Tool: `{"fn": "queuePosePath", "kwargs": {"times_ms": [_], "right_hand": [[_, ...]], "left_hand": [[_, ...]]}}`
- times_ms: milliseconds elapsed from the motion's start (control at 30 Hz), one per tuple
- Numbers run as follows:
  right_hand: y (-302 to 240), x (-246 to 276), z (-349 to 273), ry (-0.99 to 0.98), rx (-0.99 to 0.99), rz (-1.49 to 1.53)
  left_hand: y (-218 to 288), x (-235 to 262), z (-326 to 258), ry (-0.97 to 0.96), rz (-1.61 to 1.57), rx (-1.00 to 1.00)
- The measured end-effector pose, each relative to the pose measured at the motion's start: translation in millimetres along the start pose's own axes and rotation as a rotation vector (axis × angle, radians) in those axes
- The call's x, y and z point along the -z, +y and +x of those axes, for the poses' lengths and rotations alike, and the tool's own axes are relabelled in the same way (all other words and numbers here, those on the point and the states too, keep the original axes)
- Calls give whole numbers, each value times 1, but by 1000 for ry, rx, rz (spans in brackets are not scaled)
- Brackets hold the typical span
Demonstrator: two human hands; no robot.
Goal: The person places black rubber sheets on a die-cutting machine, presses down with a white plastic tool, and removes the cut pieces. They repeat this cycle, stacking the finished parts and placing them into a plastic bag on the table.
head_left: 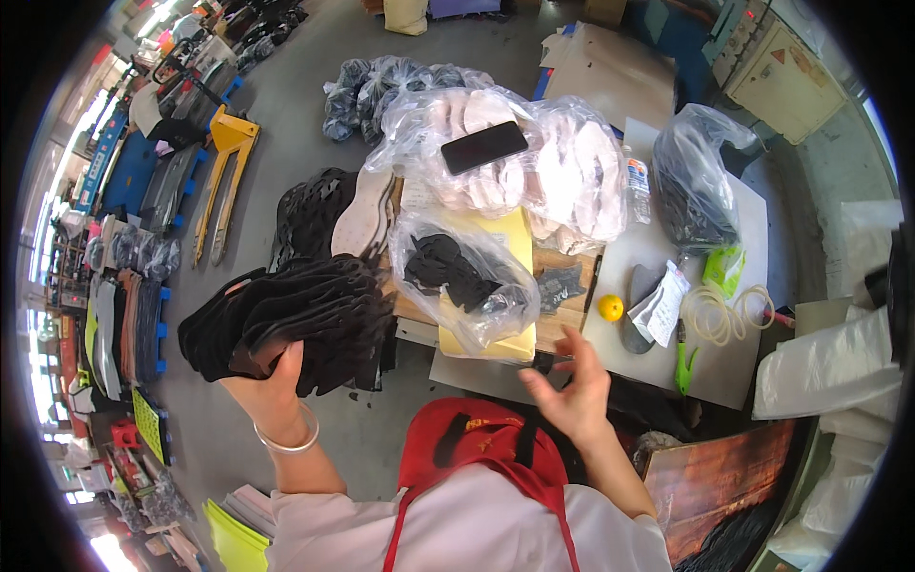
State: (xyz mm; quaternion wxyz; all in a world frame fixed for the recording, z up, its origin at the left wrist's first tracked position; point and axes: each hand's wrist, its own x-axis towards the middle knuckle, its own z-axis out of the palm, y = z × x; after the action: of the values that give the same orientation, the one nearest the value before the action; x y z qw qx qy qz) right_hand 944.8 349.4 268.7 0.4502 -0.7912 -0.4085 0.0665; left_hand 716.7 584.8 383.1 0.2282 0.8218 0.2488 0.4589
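Note:
My left hand (267, 391), with a pale bangle on its wrist, grips a thick stack of black insoles (286, 315) from below, at the table's left side. The pieces fan out, and their right-hand edges look wavy. My right hand (579, 386) is raised at the table's front edge with fingers spread and nothing in it. Nearest to it are an open clear plastic bag (510, 324) with black cut pieces (448, 269) inside and a small dark packet (560, 286). Beyond the held stack lie more black insoles (310, 214) and pale insoles (362, 217).
Clear bags of whitish insoles (577, 172) cover the table's far part, with a black phone (484, 148) on top. To the right are a bottle (637, 189), a yellow round fruit (610, 307), green-handled snips (683, 367) and coiled tubing (720, 319). A yellow pallet jack (229, 143) stands left.

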Motion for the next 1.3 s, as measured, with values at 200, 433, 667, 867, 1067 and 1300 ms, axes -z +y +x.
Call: {"fn": "queuePosePath", "kwargs": {"times_ms": [200,433,667,867,1067,1300], "right_hand": [[-18,-70,33,-473,85,-300],[30,-121,36,-99,29,-114],[41,-113,44,178,-606,903],[53,-110,54,431,-956,1428],[79,-110,35,357,-1506,1413],[69,-103,45,127,-944,980]], "left_hand": [[-46,-50,-10,117,-460,389],[-94,-113,-5,233,-615,618],[-96,-124,3,42,-178,109],[-93,-229,-51,-310,134,-141],[-108,-280,-116,-430,148,-154],[-125,-256,-111,-956,-42,-85]]}}
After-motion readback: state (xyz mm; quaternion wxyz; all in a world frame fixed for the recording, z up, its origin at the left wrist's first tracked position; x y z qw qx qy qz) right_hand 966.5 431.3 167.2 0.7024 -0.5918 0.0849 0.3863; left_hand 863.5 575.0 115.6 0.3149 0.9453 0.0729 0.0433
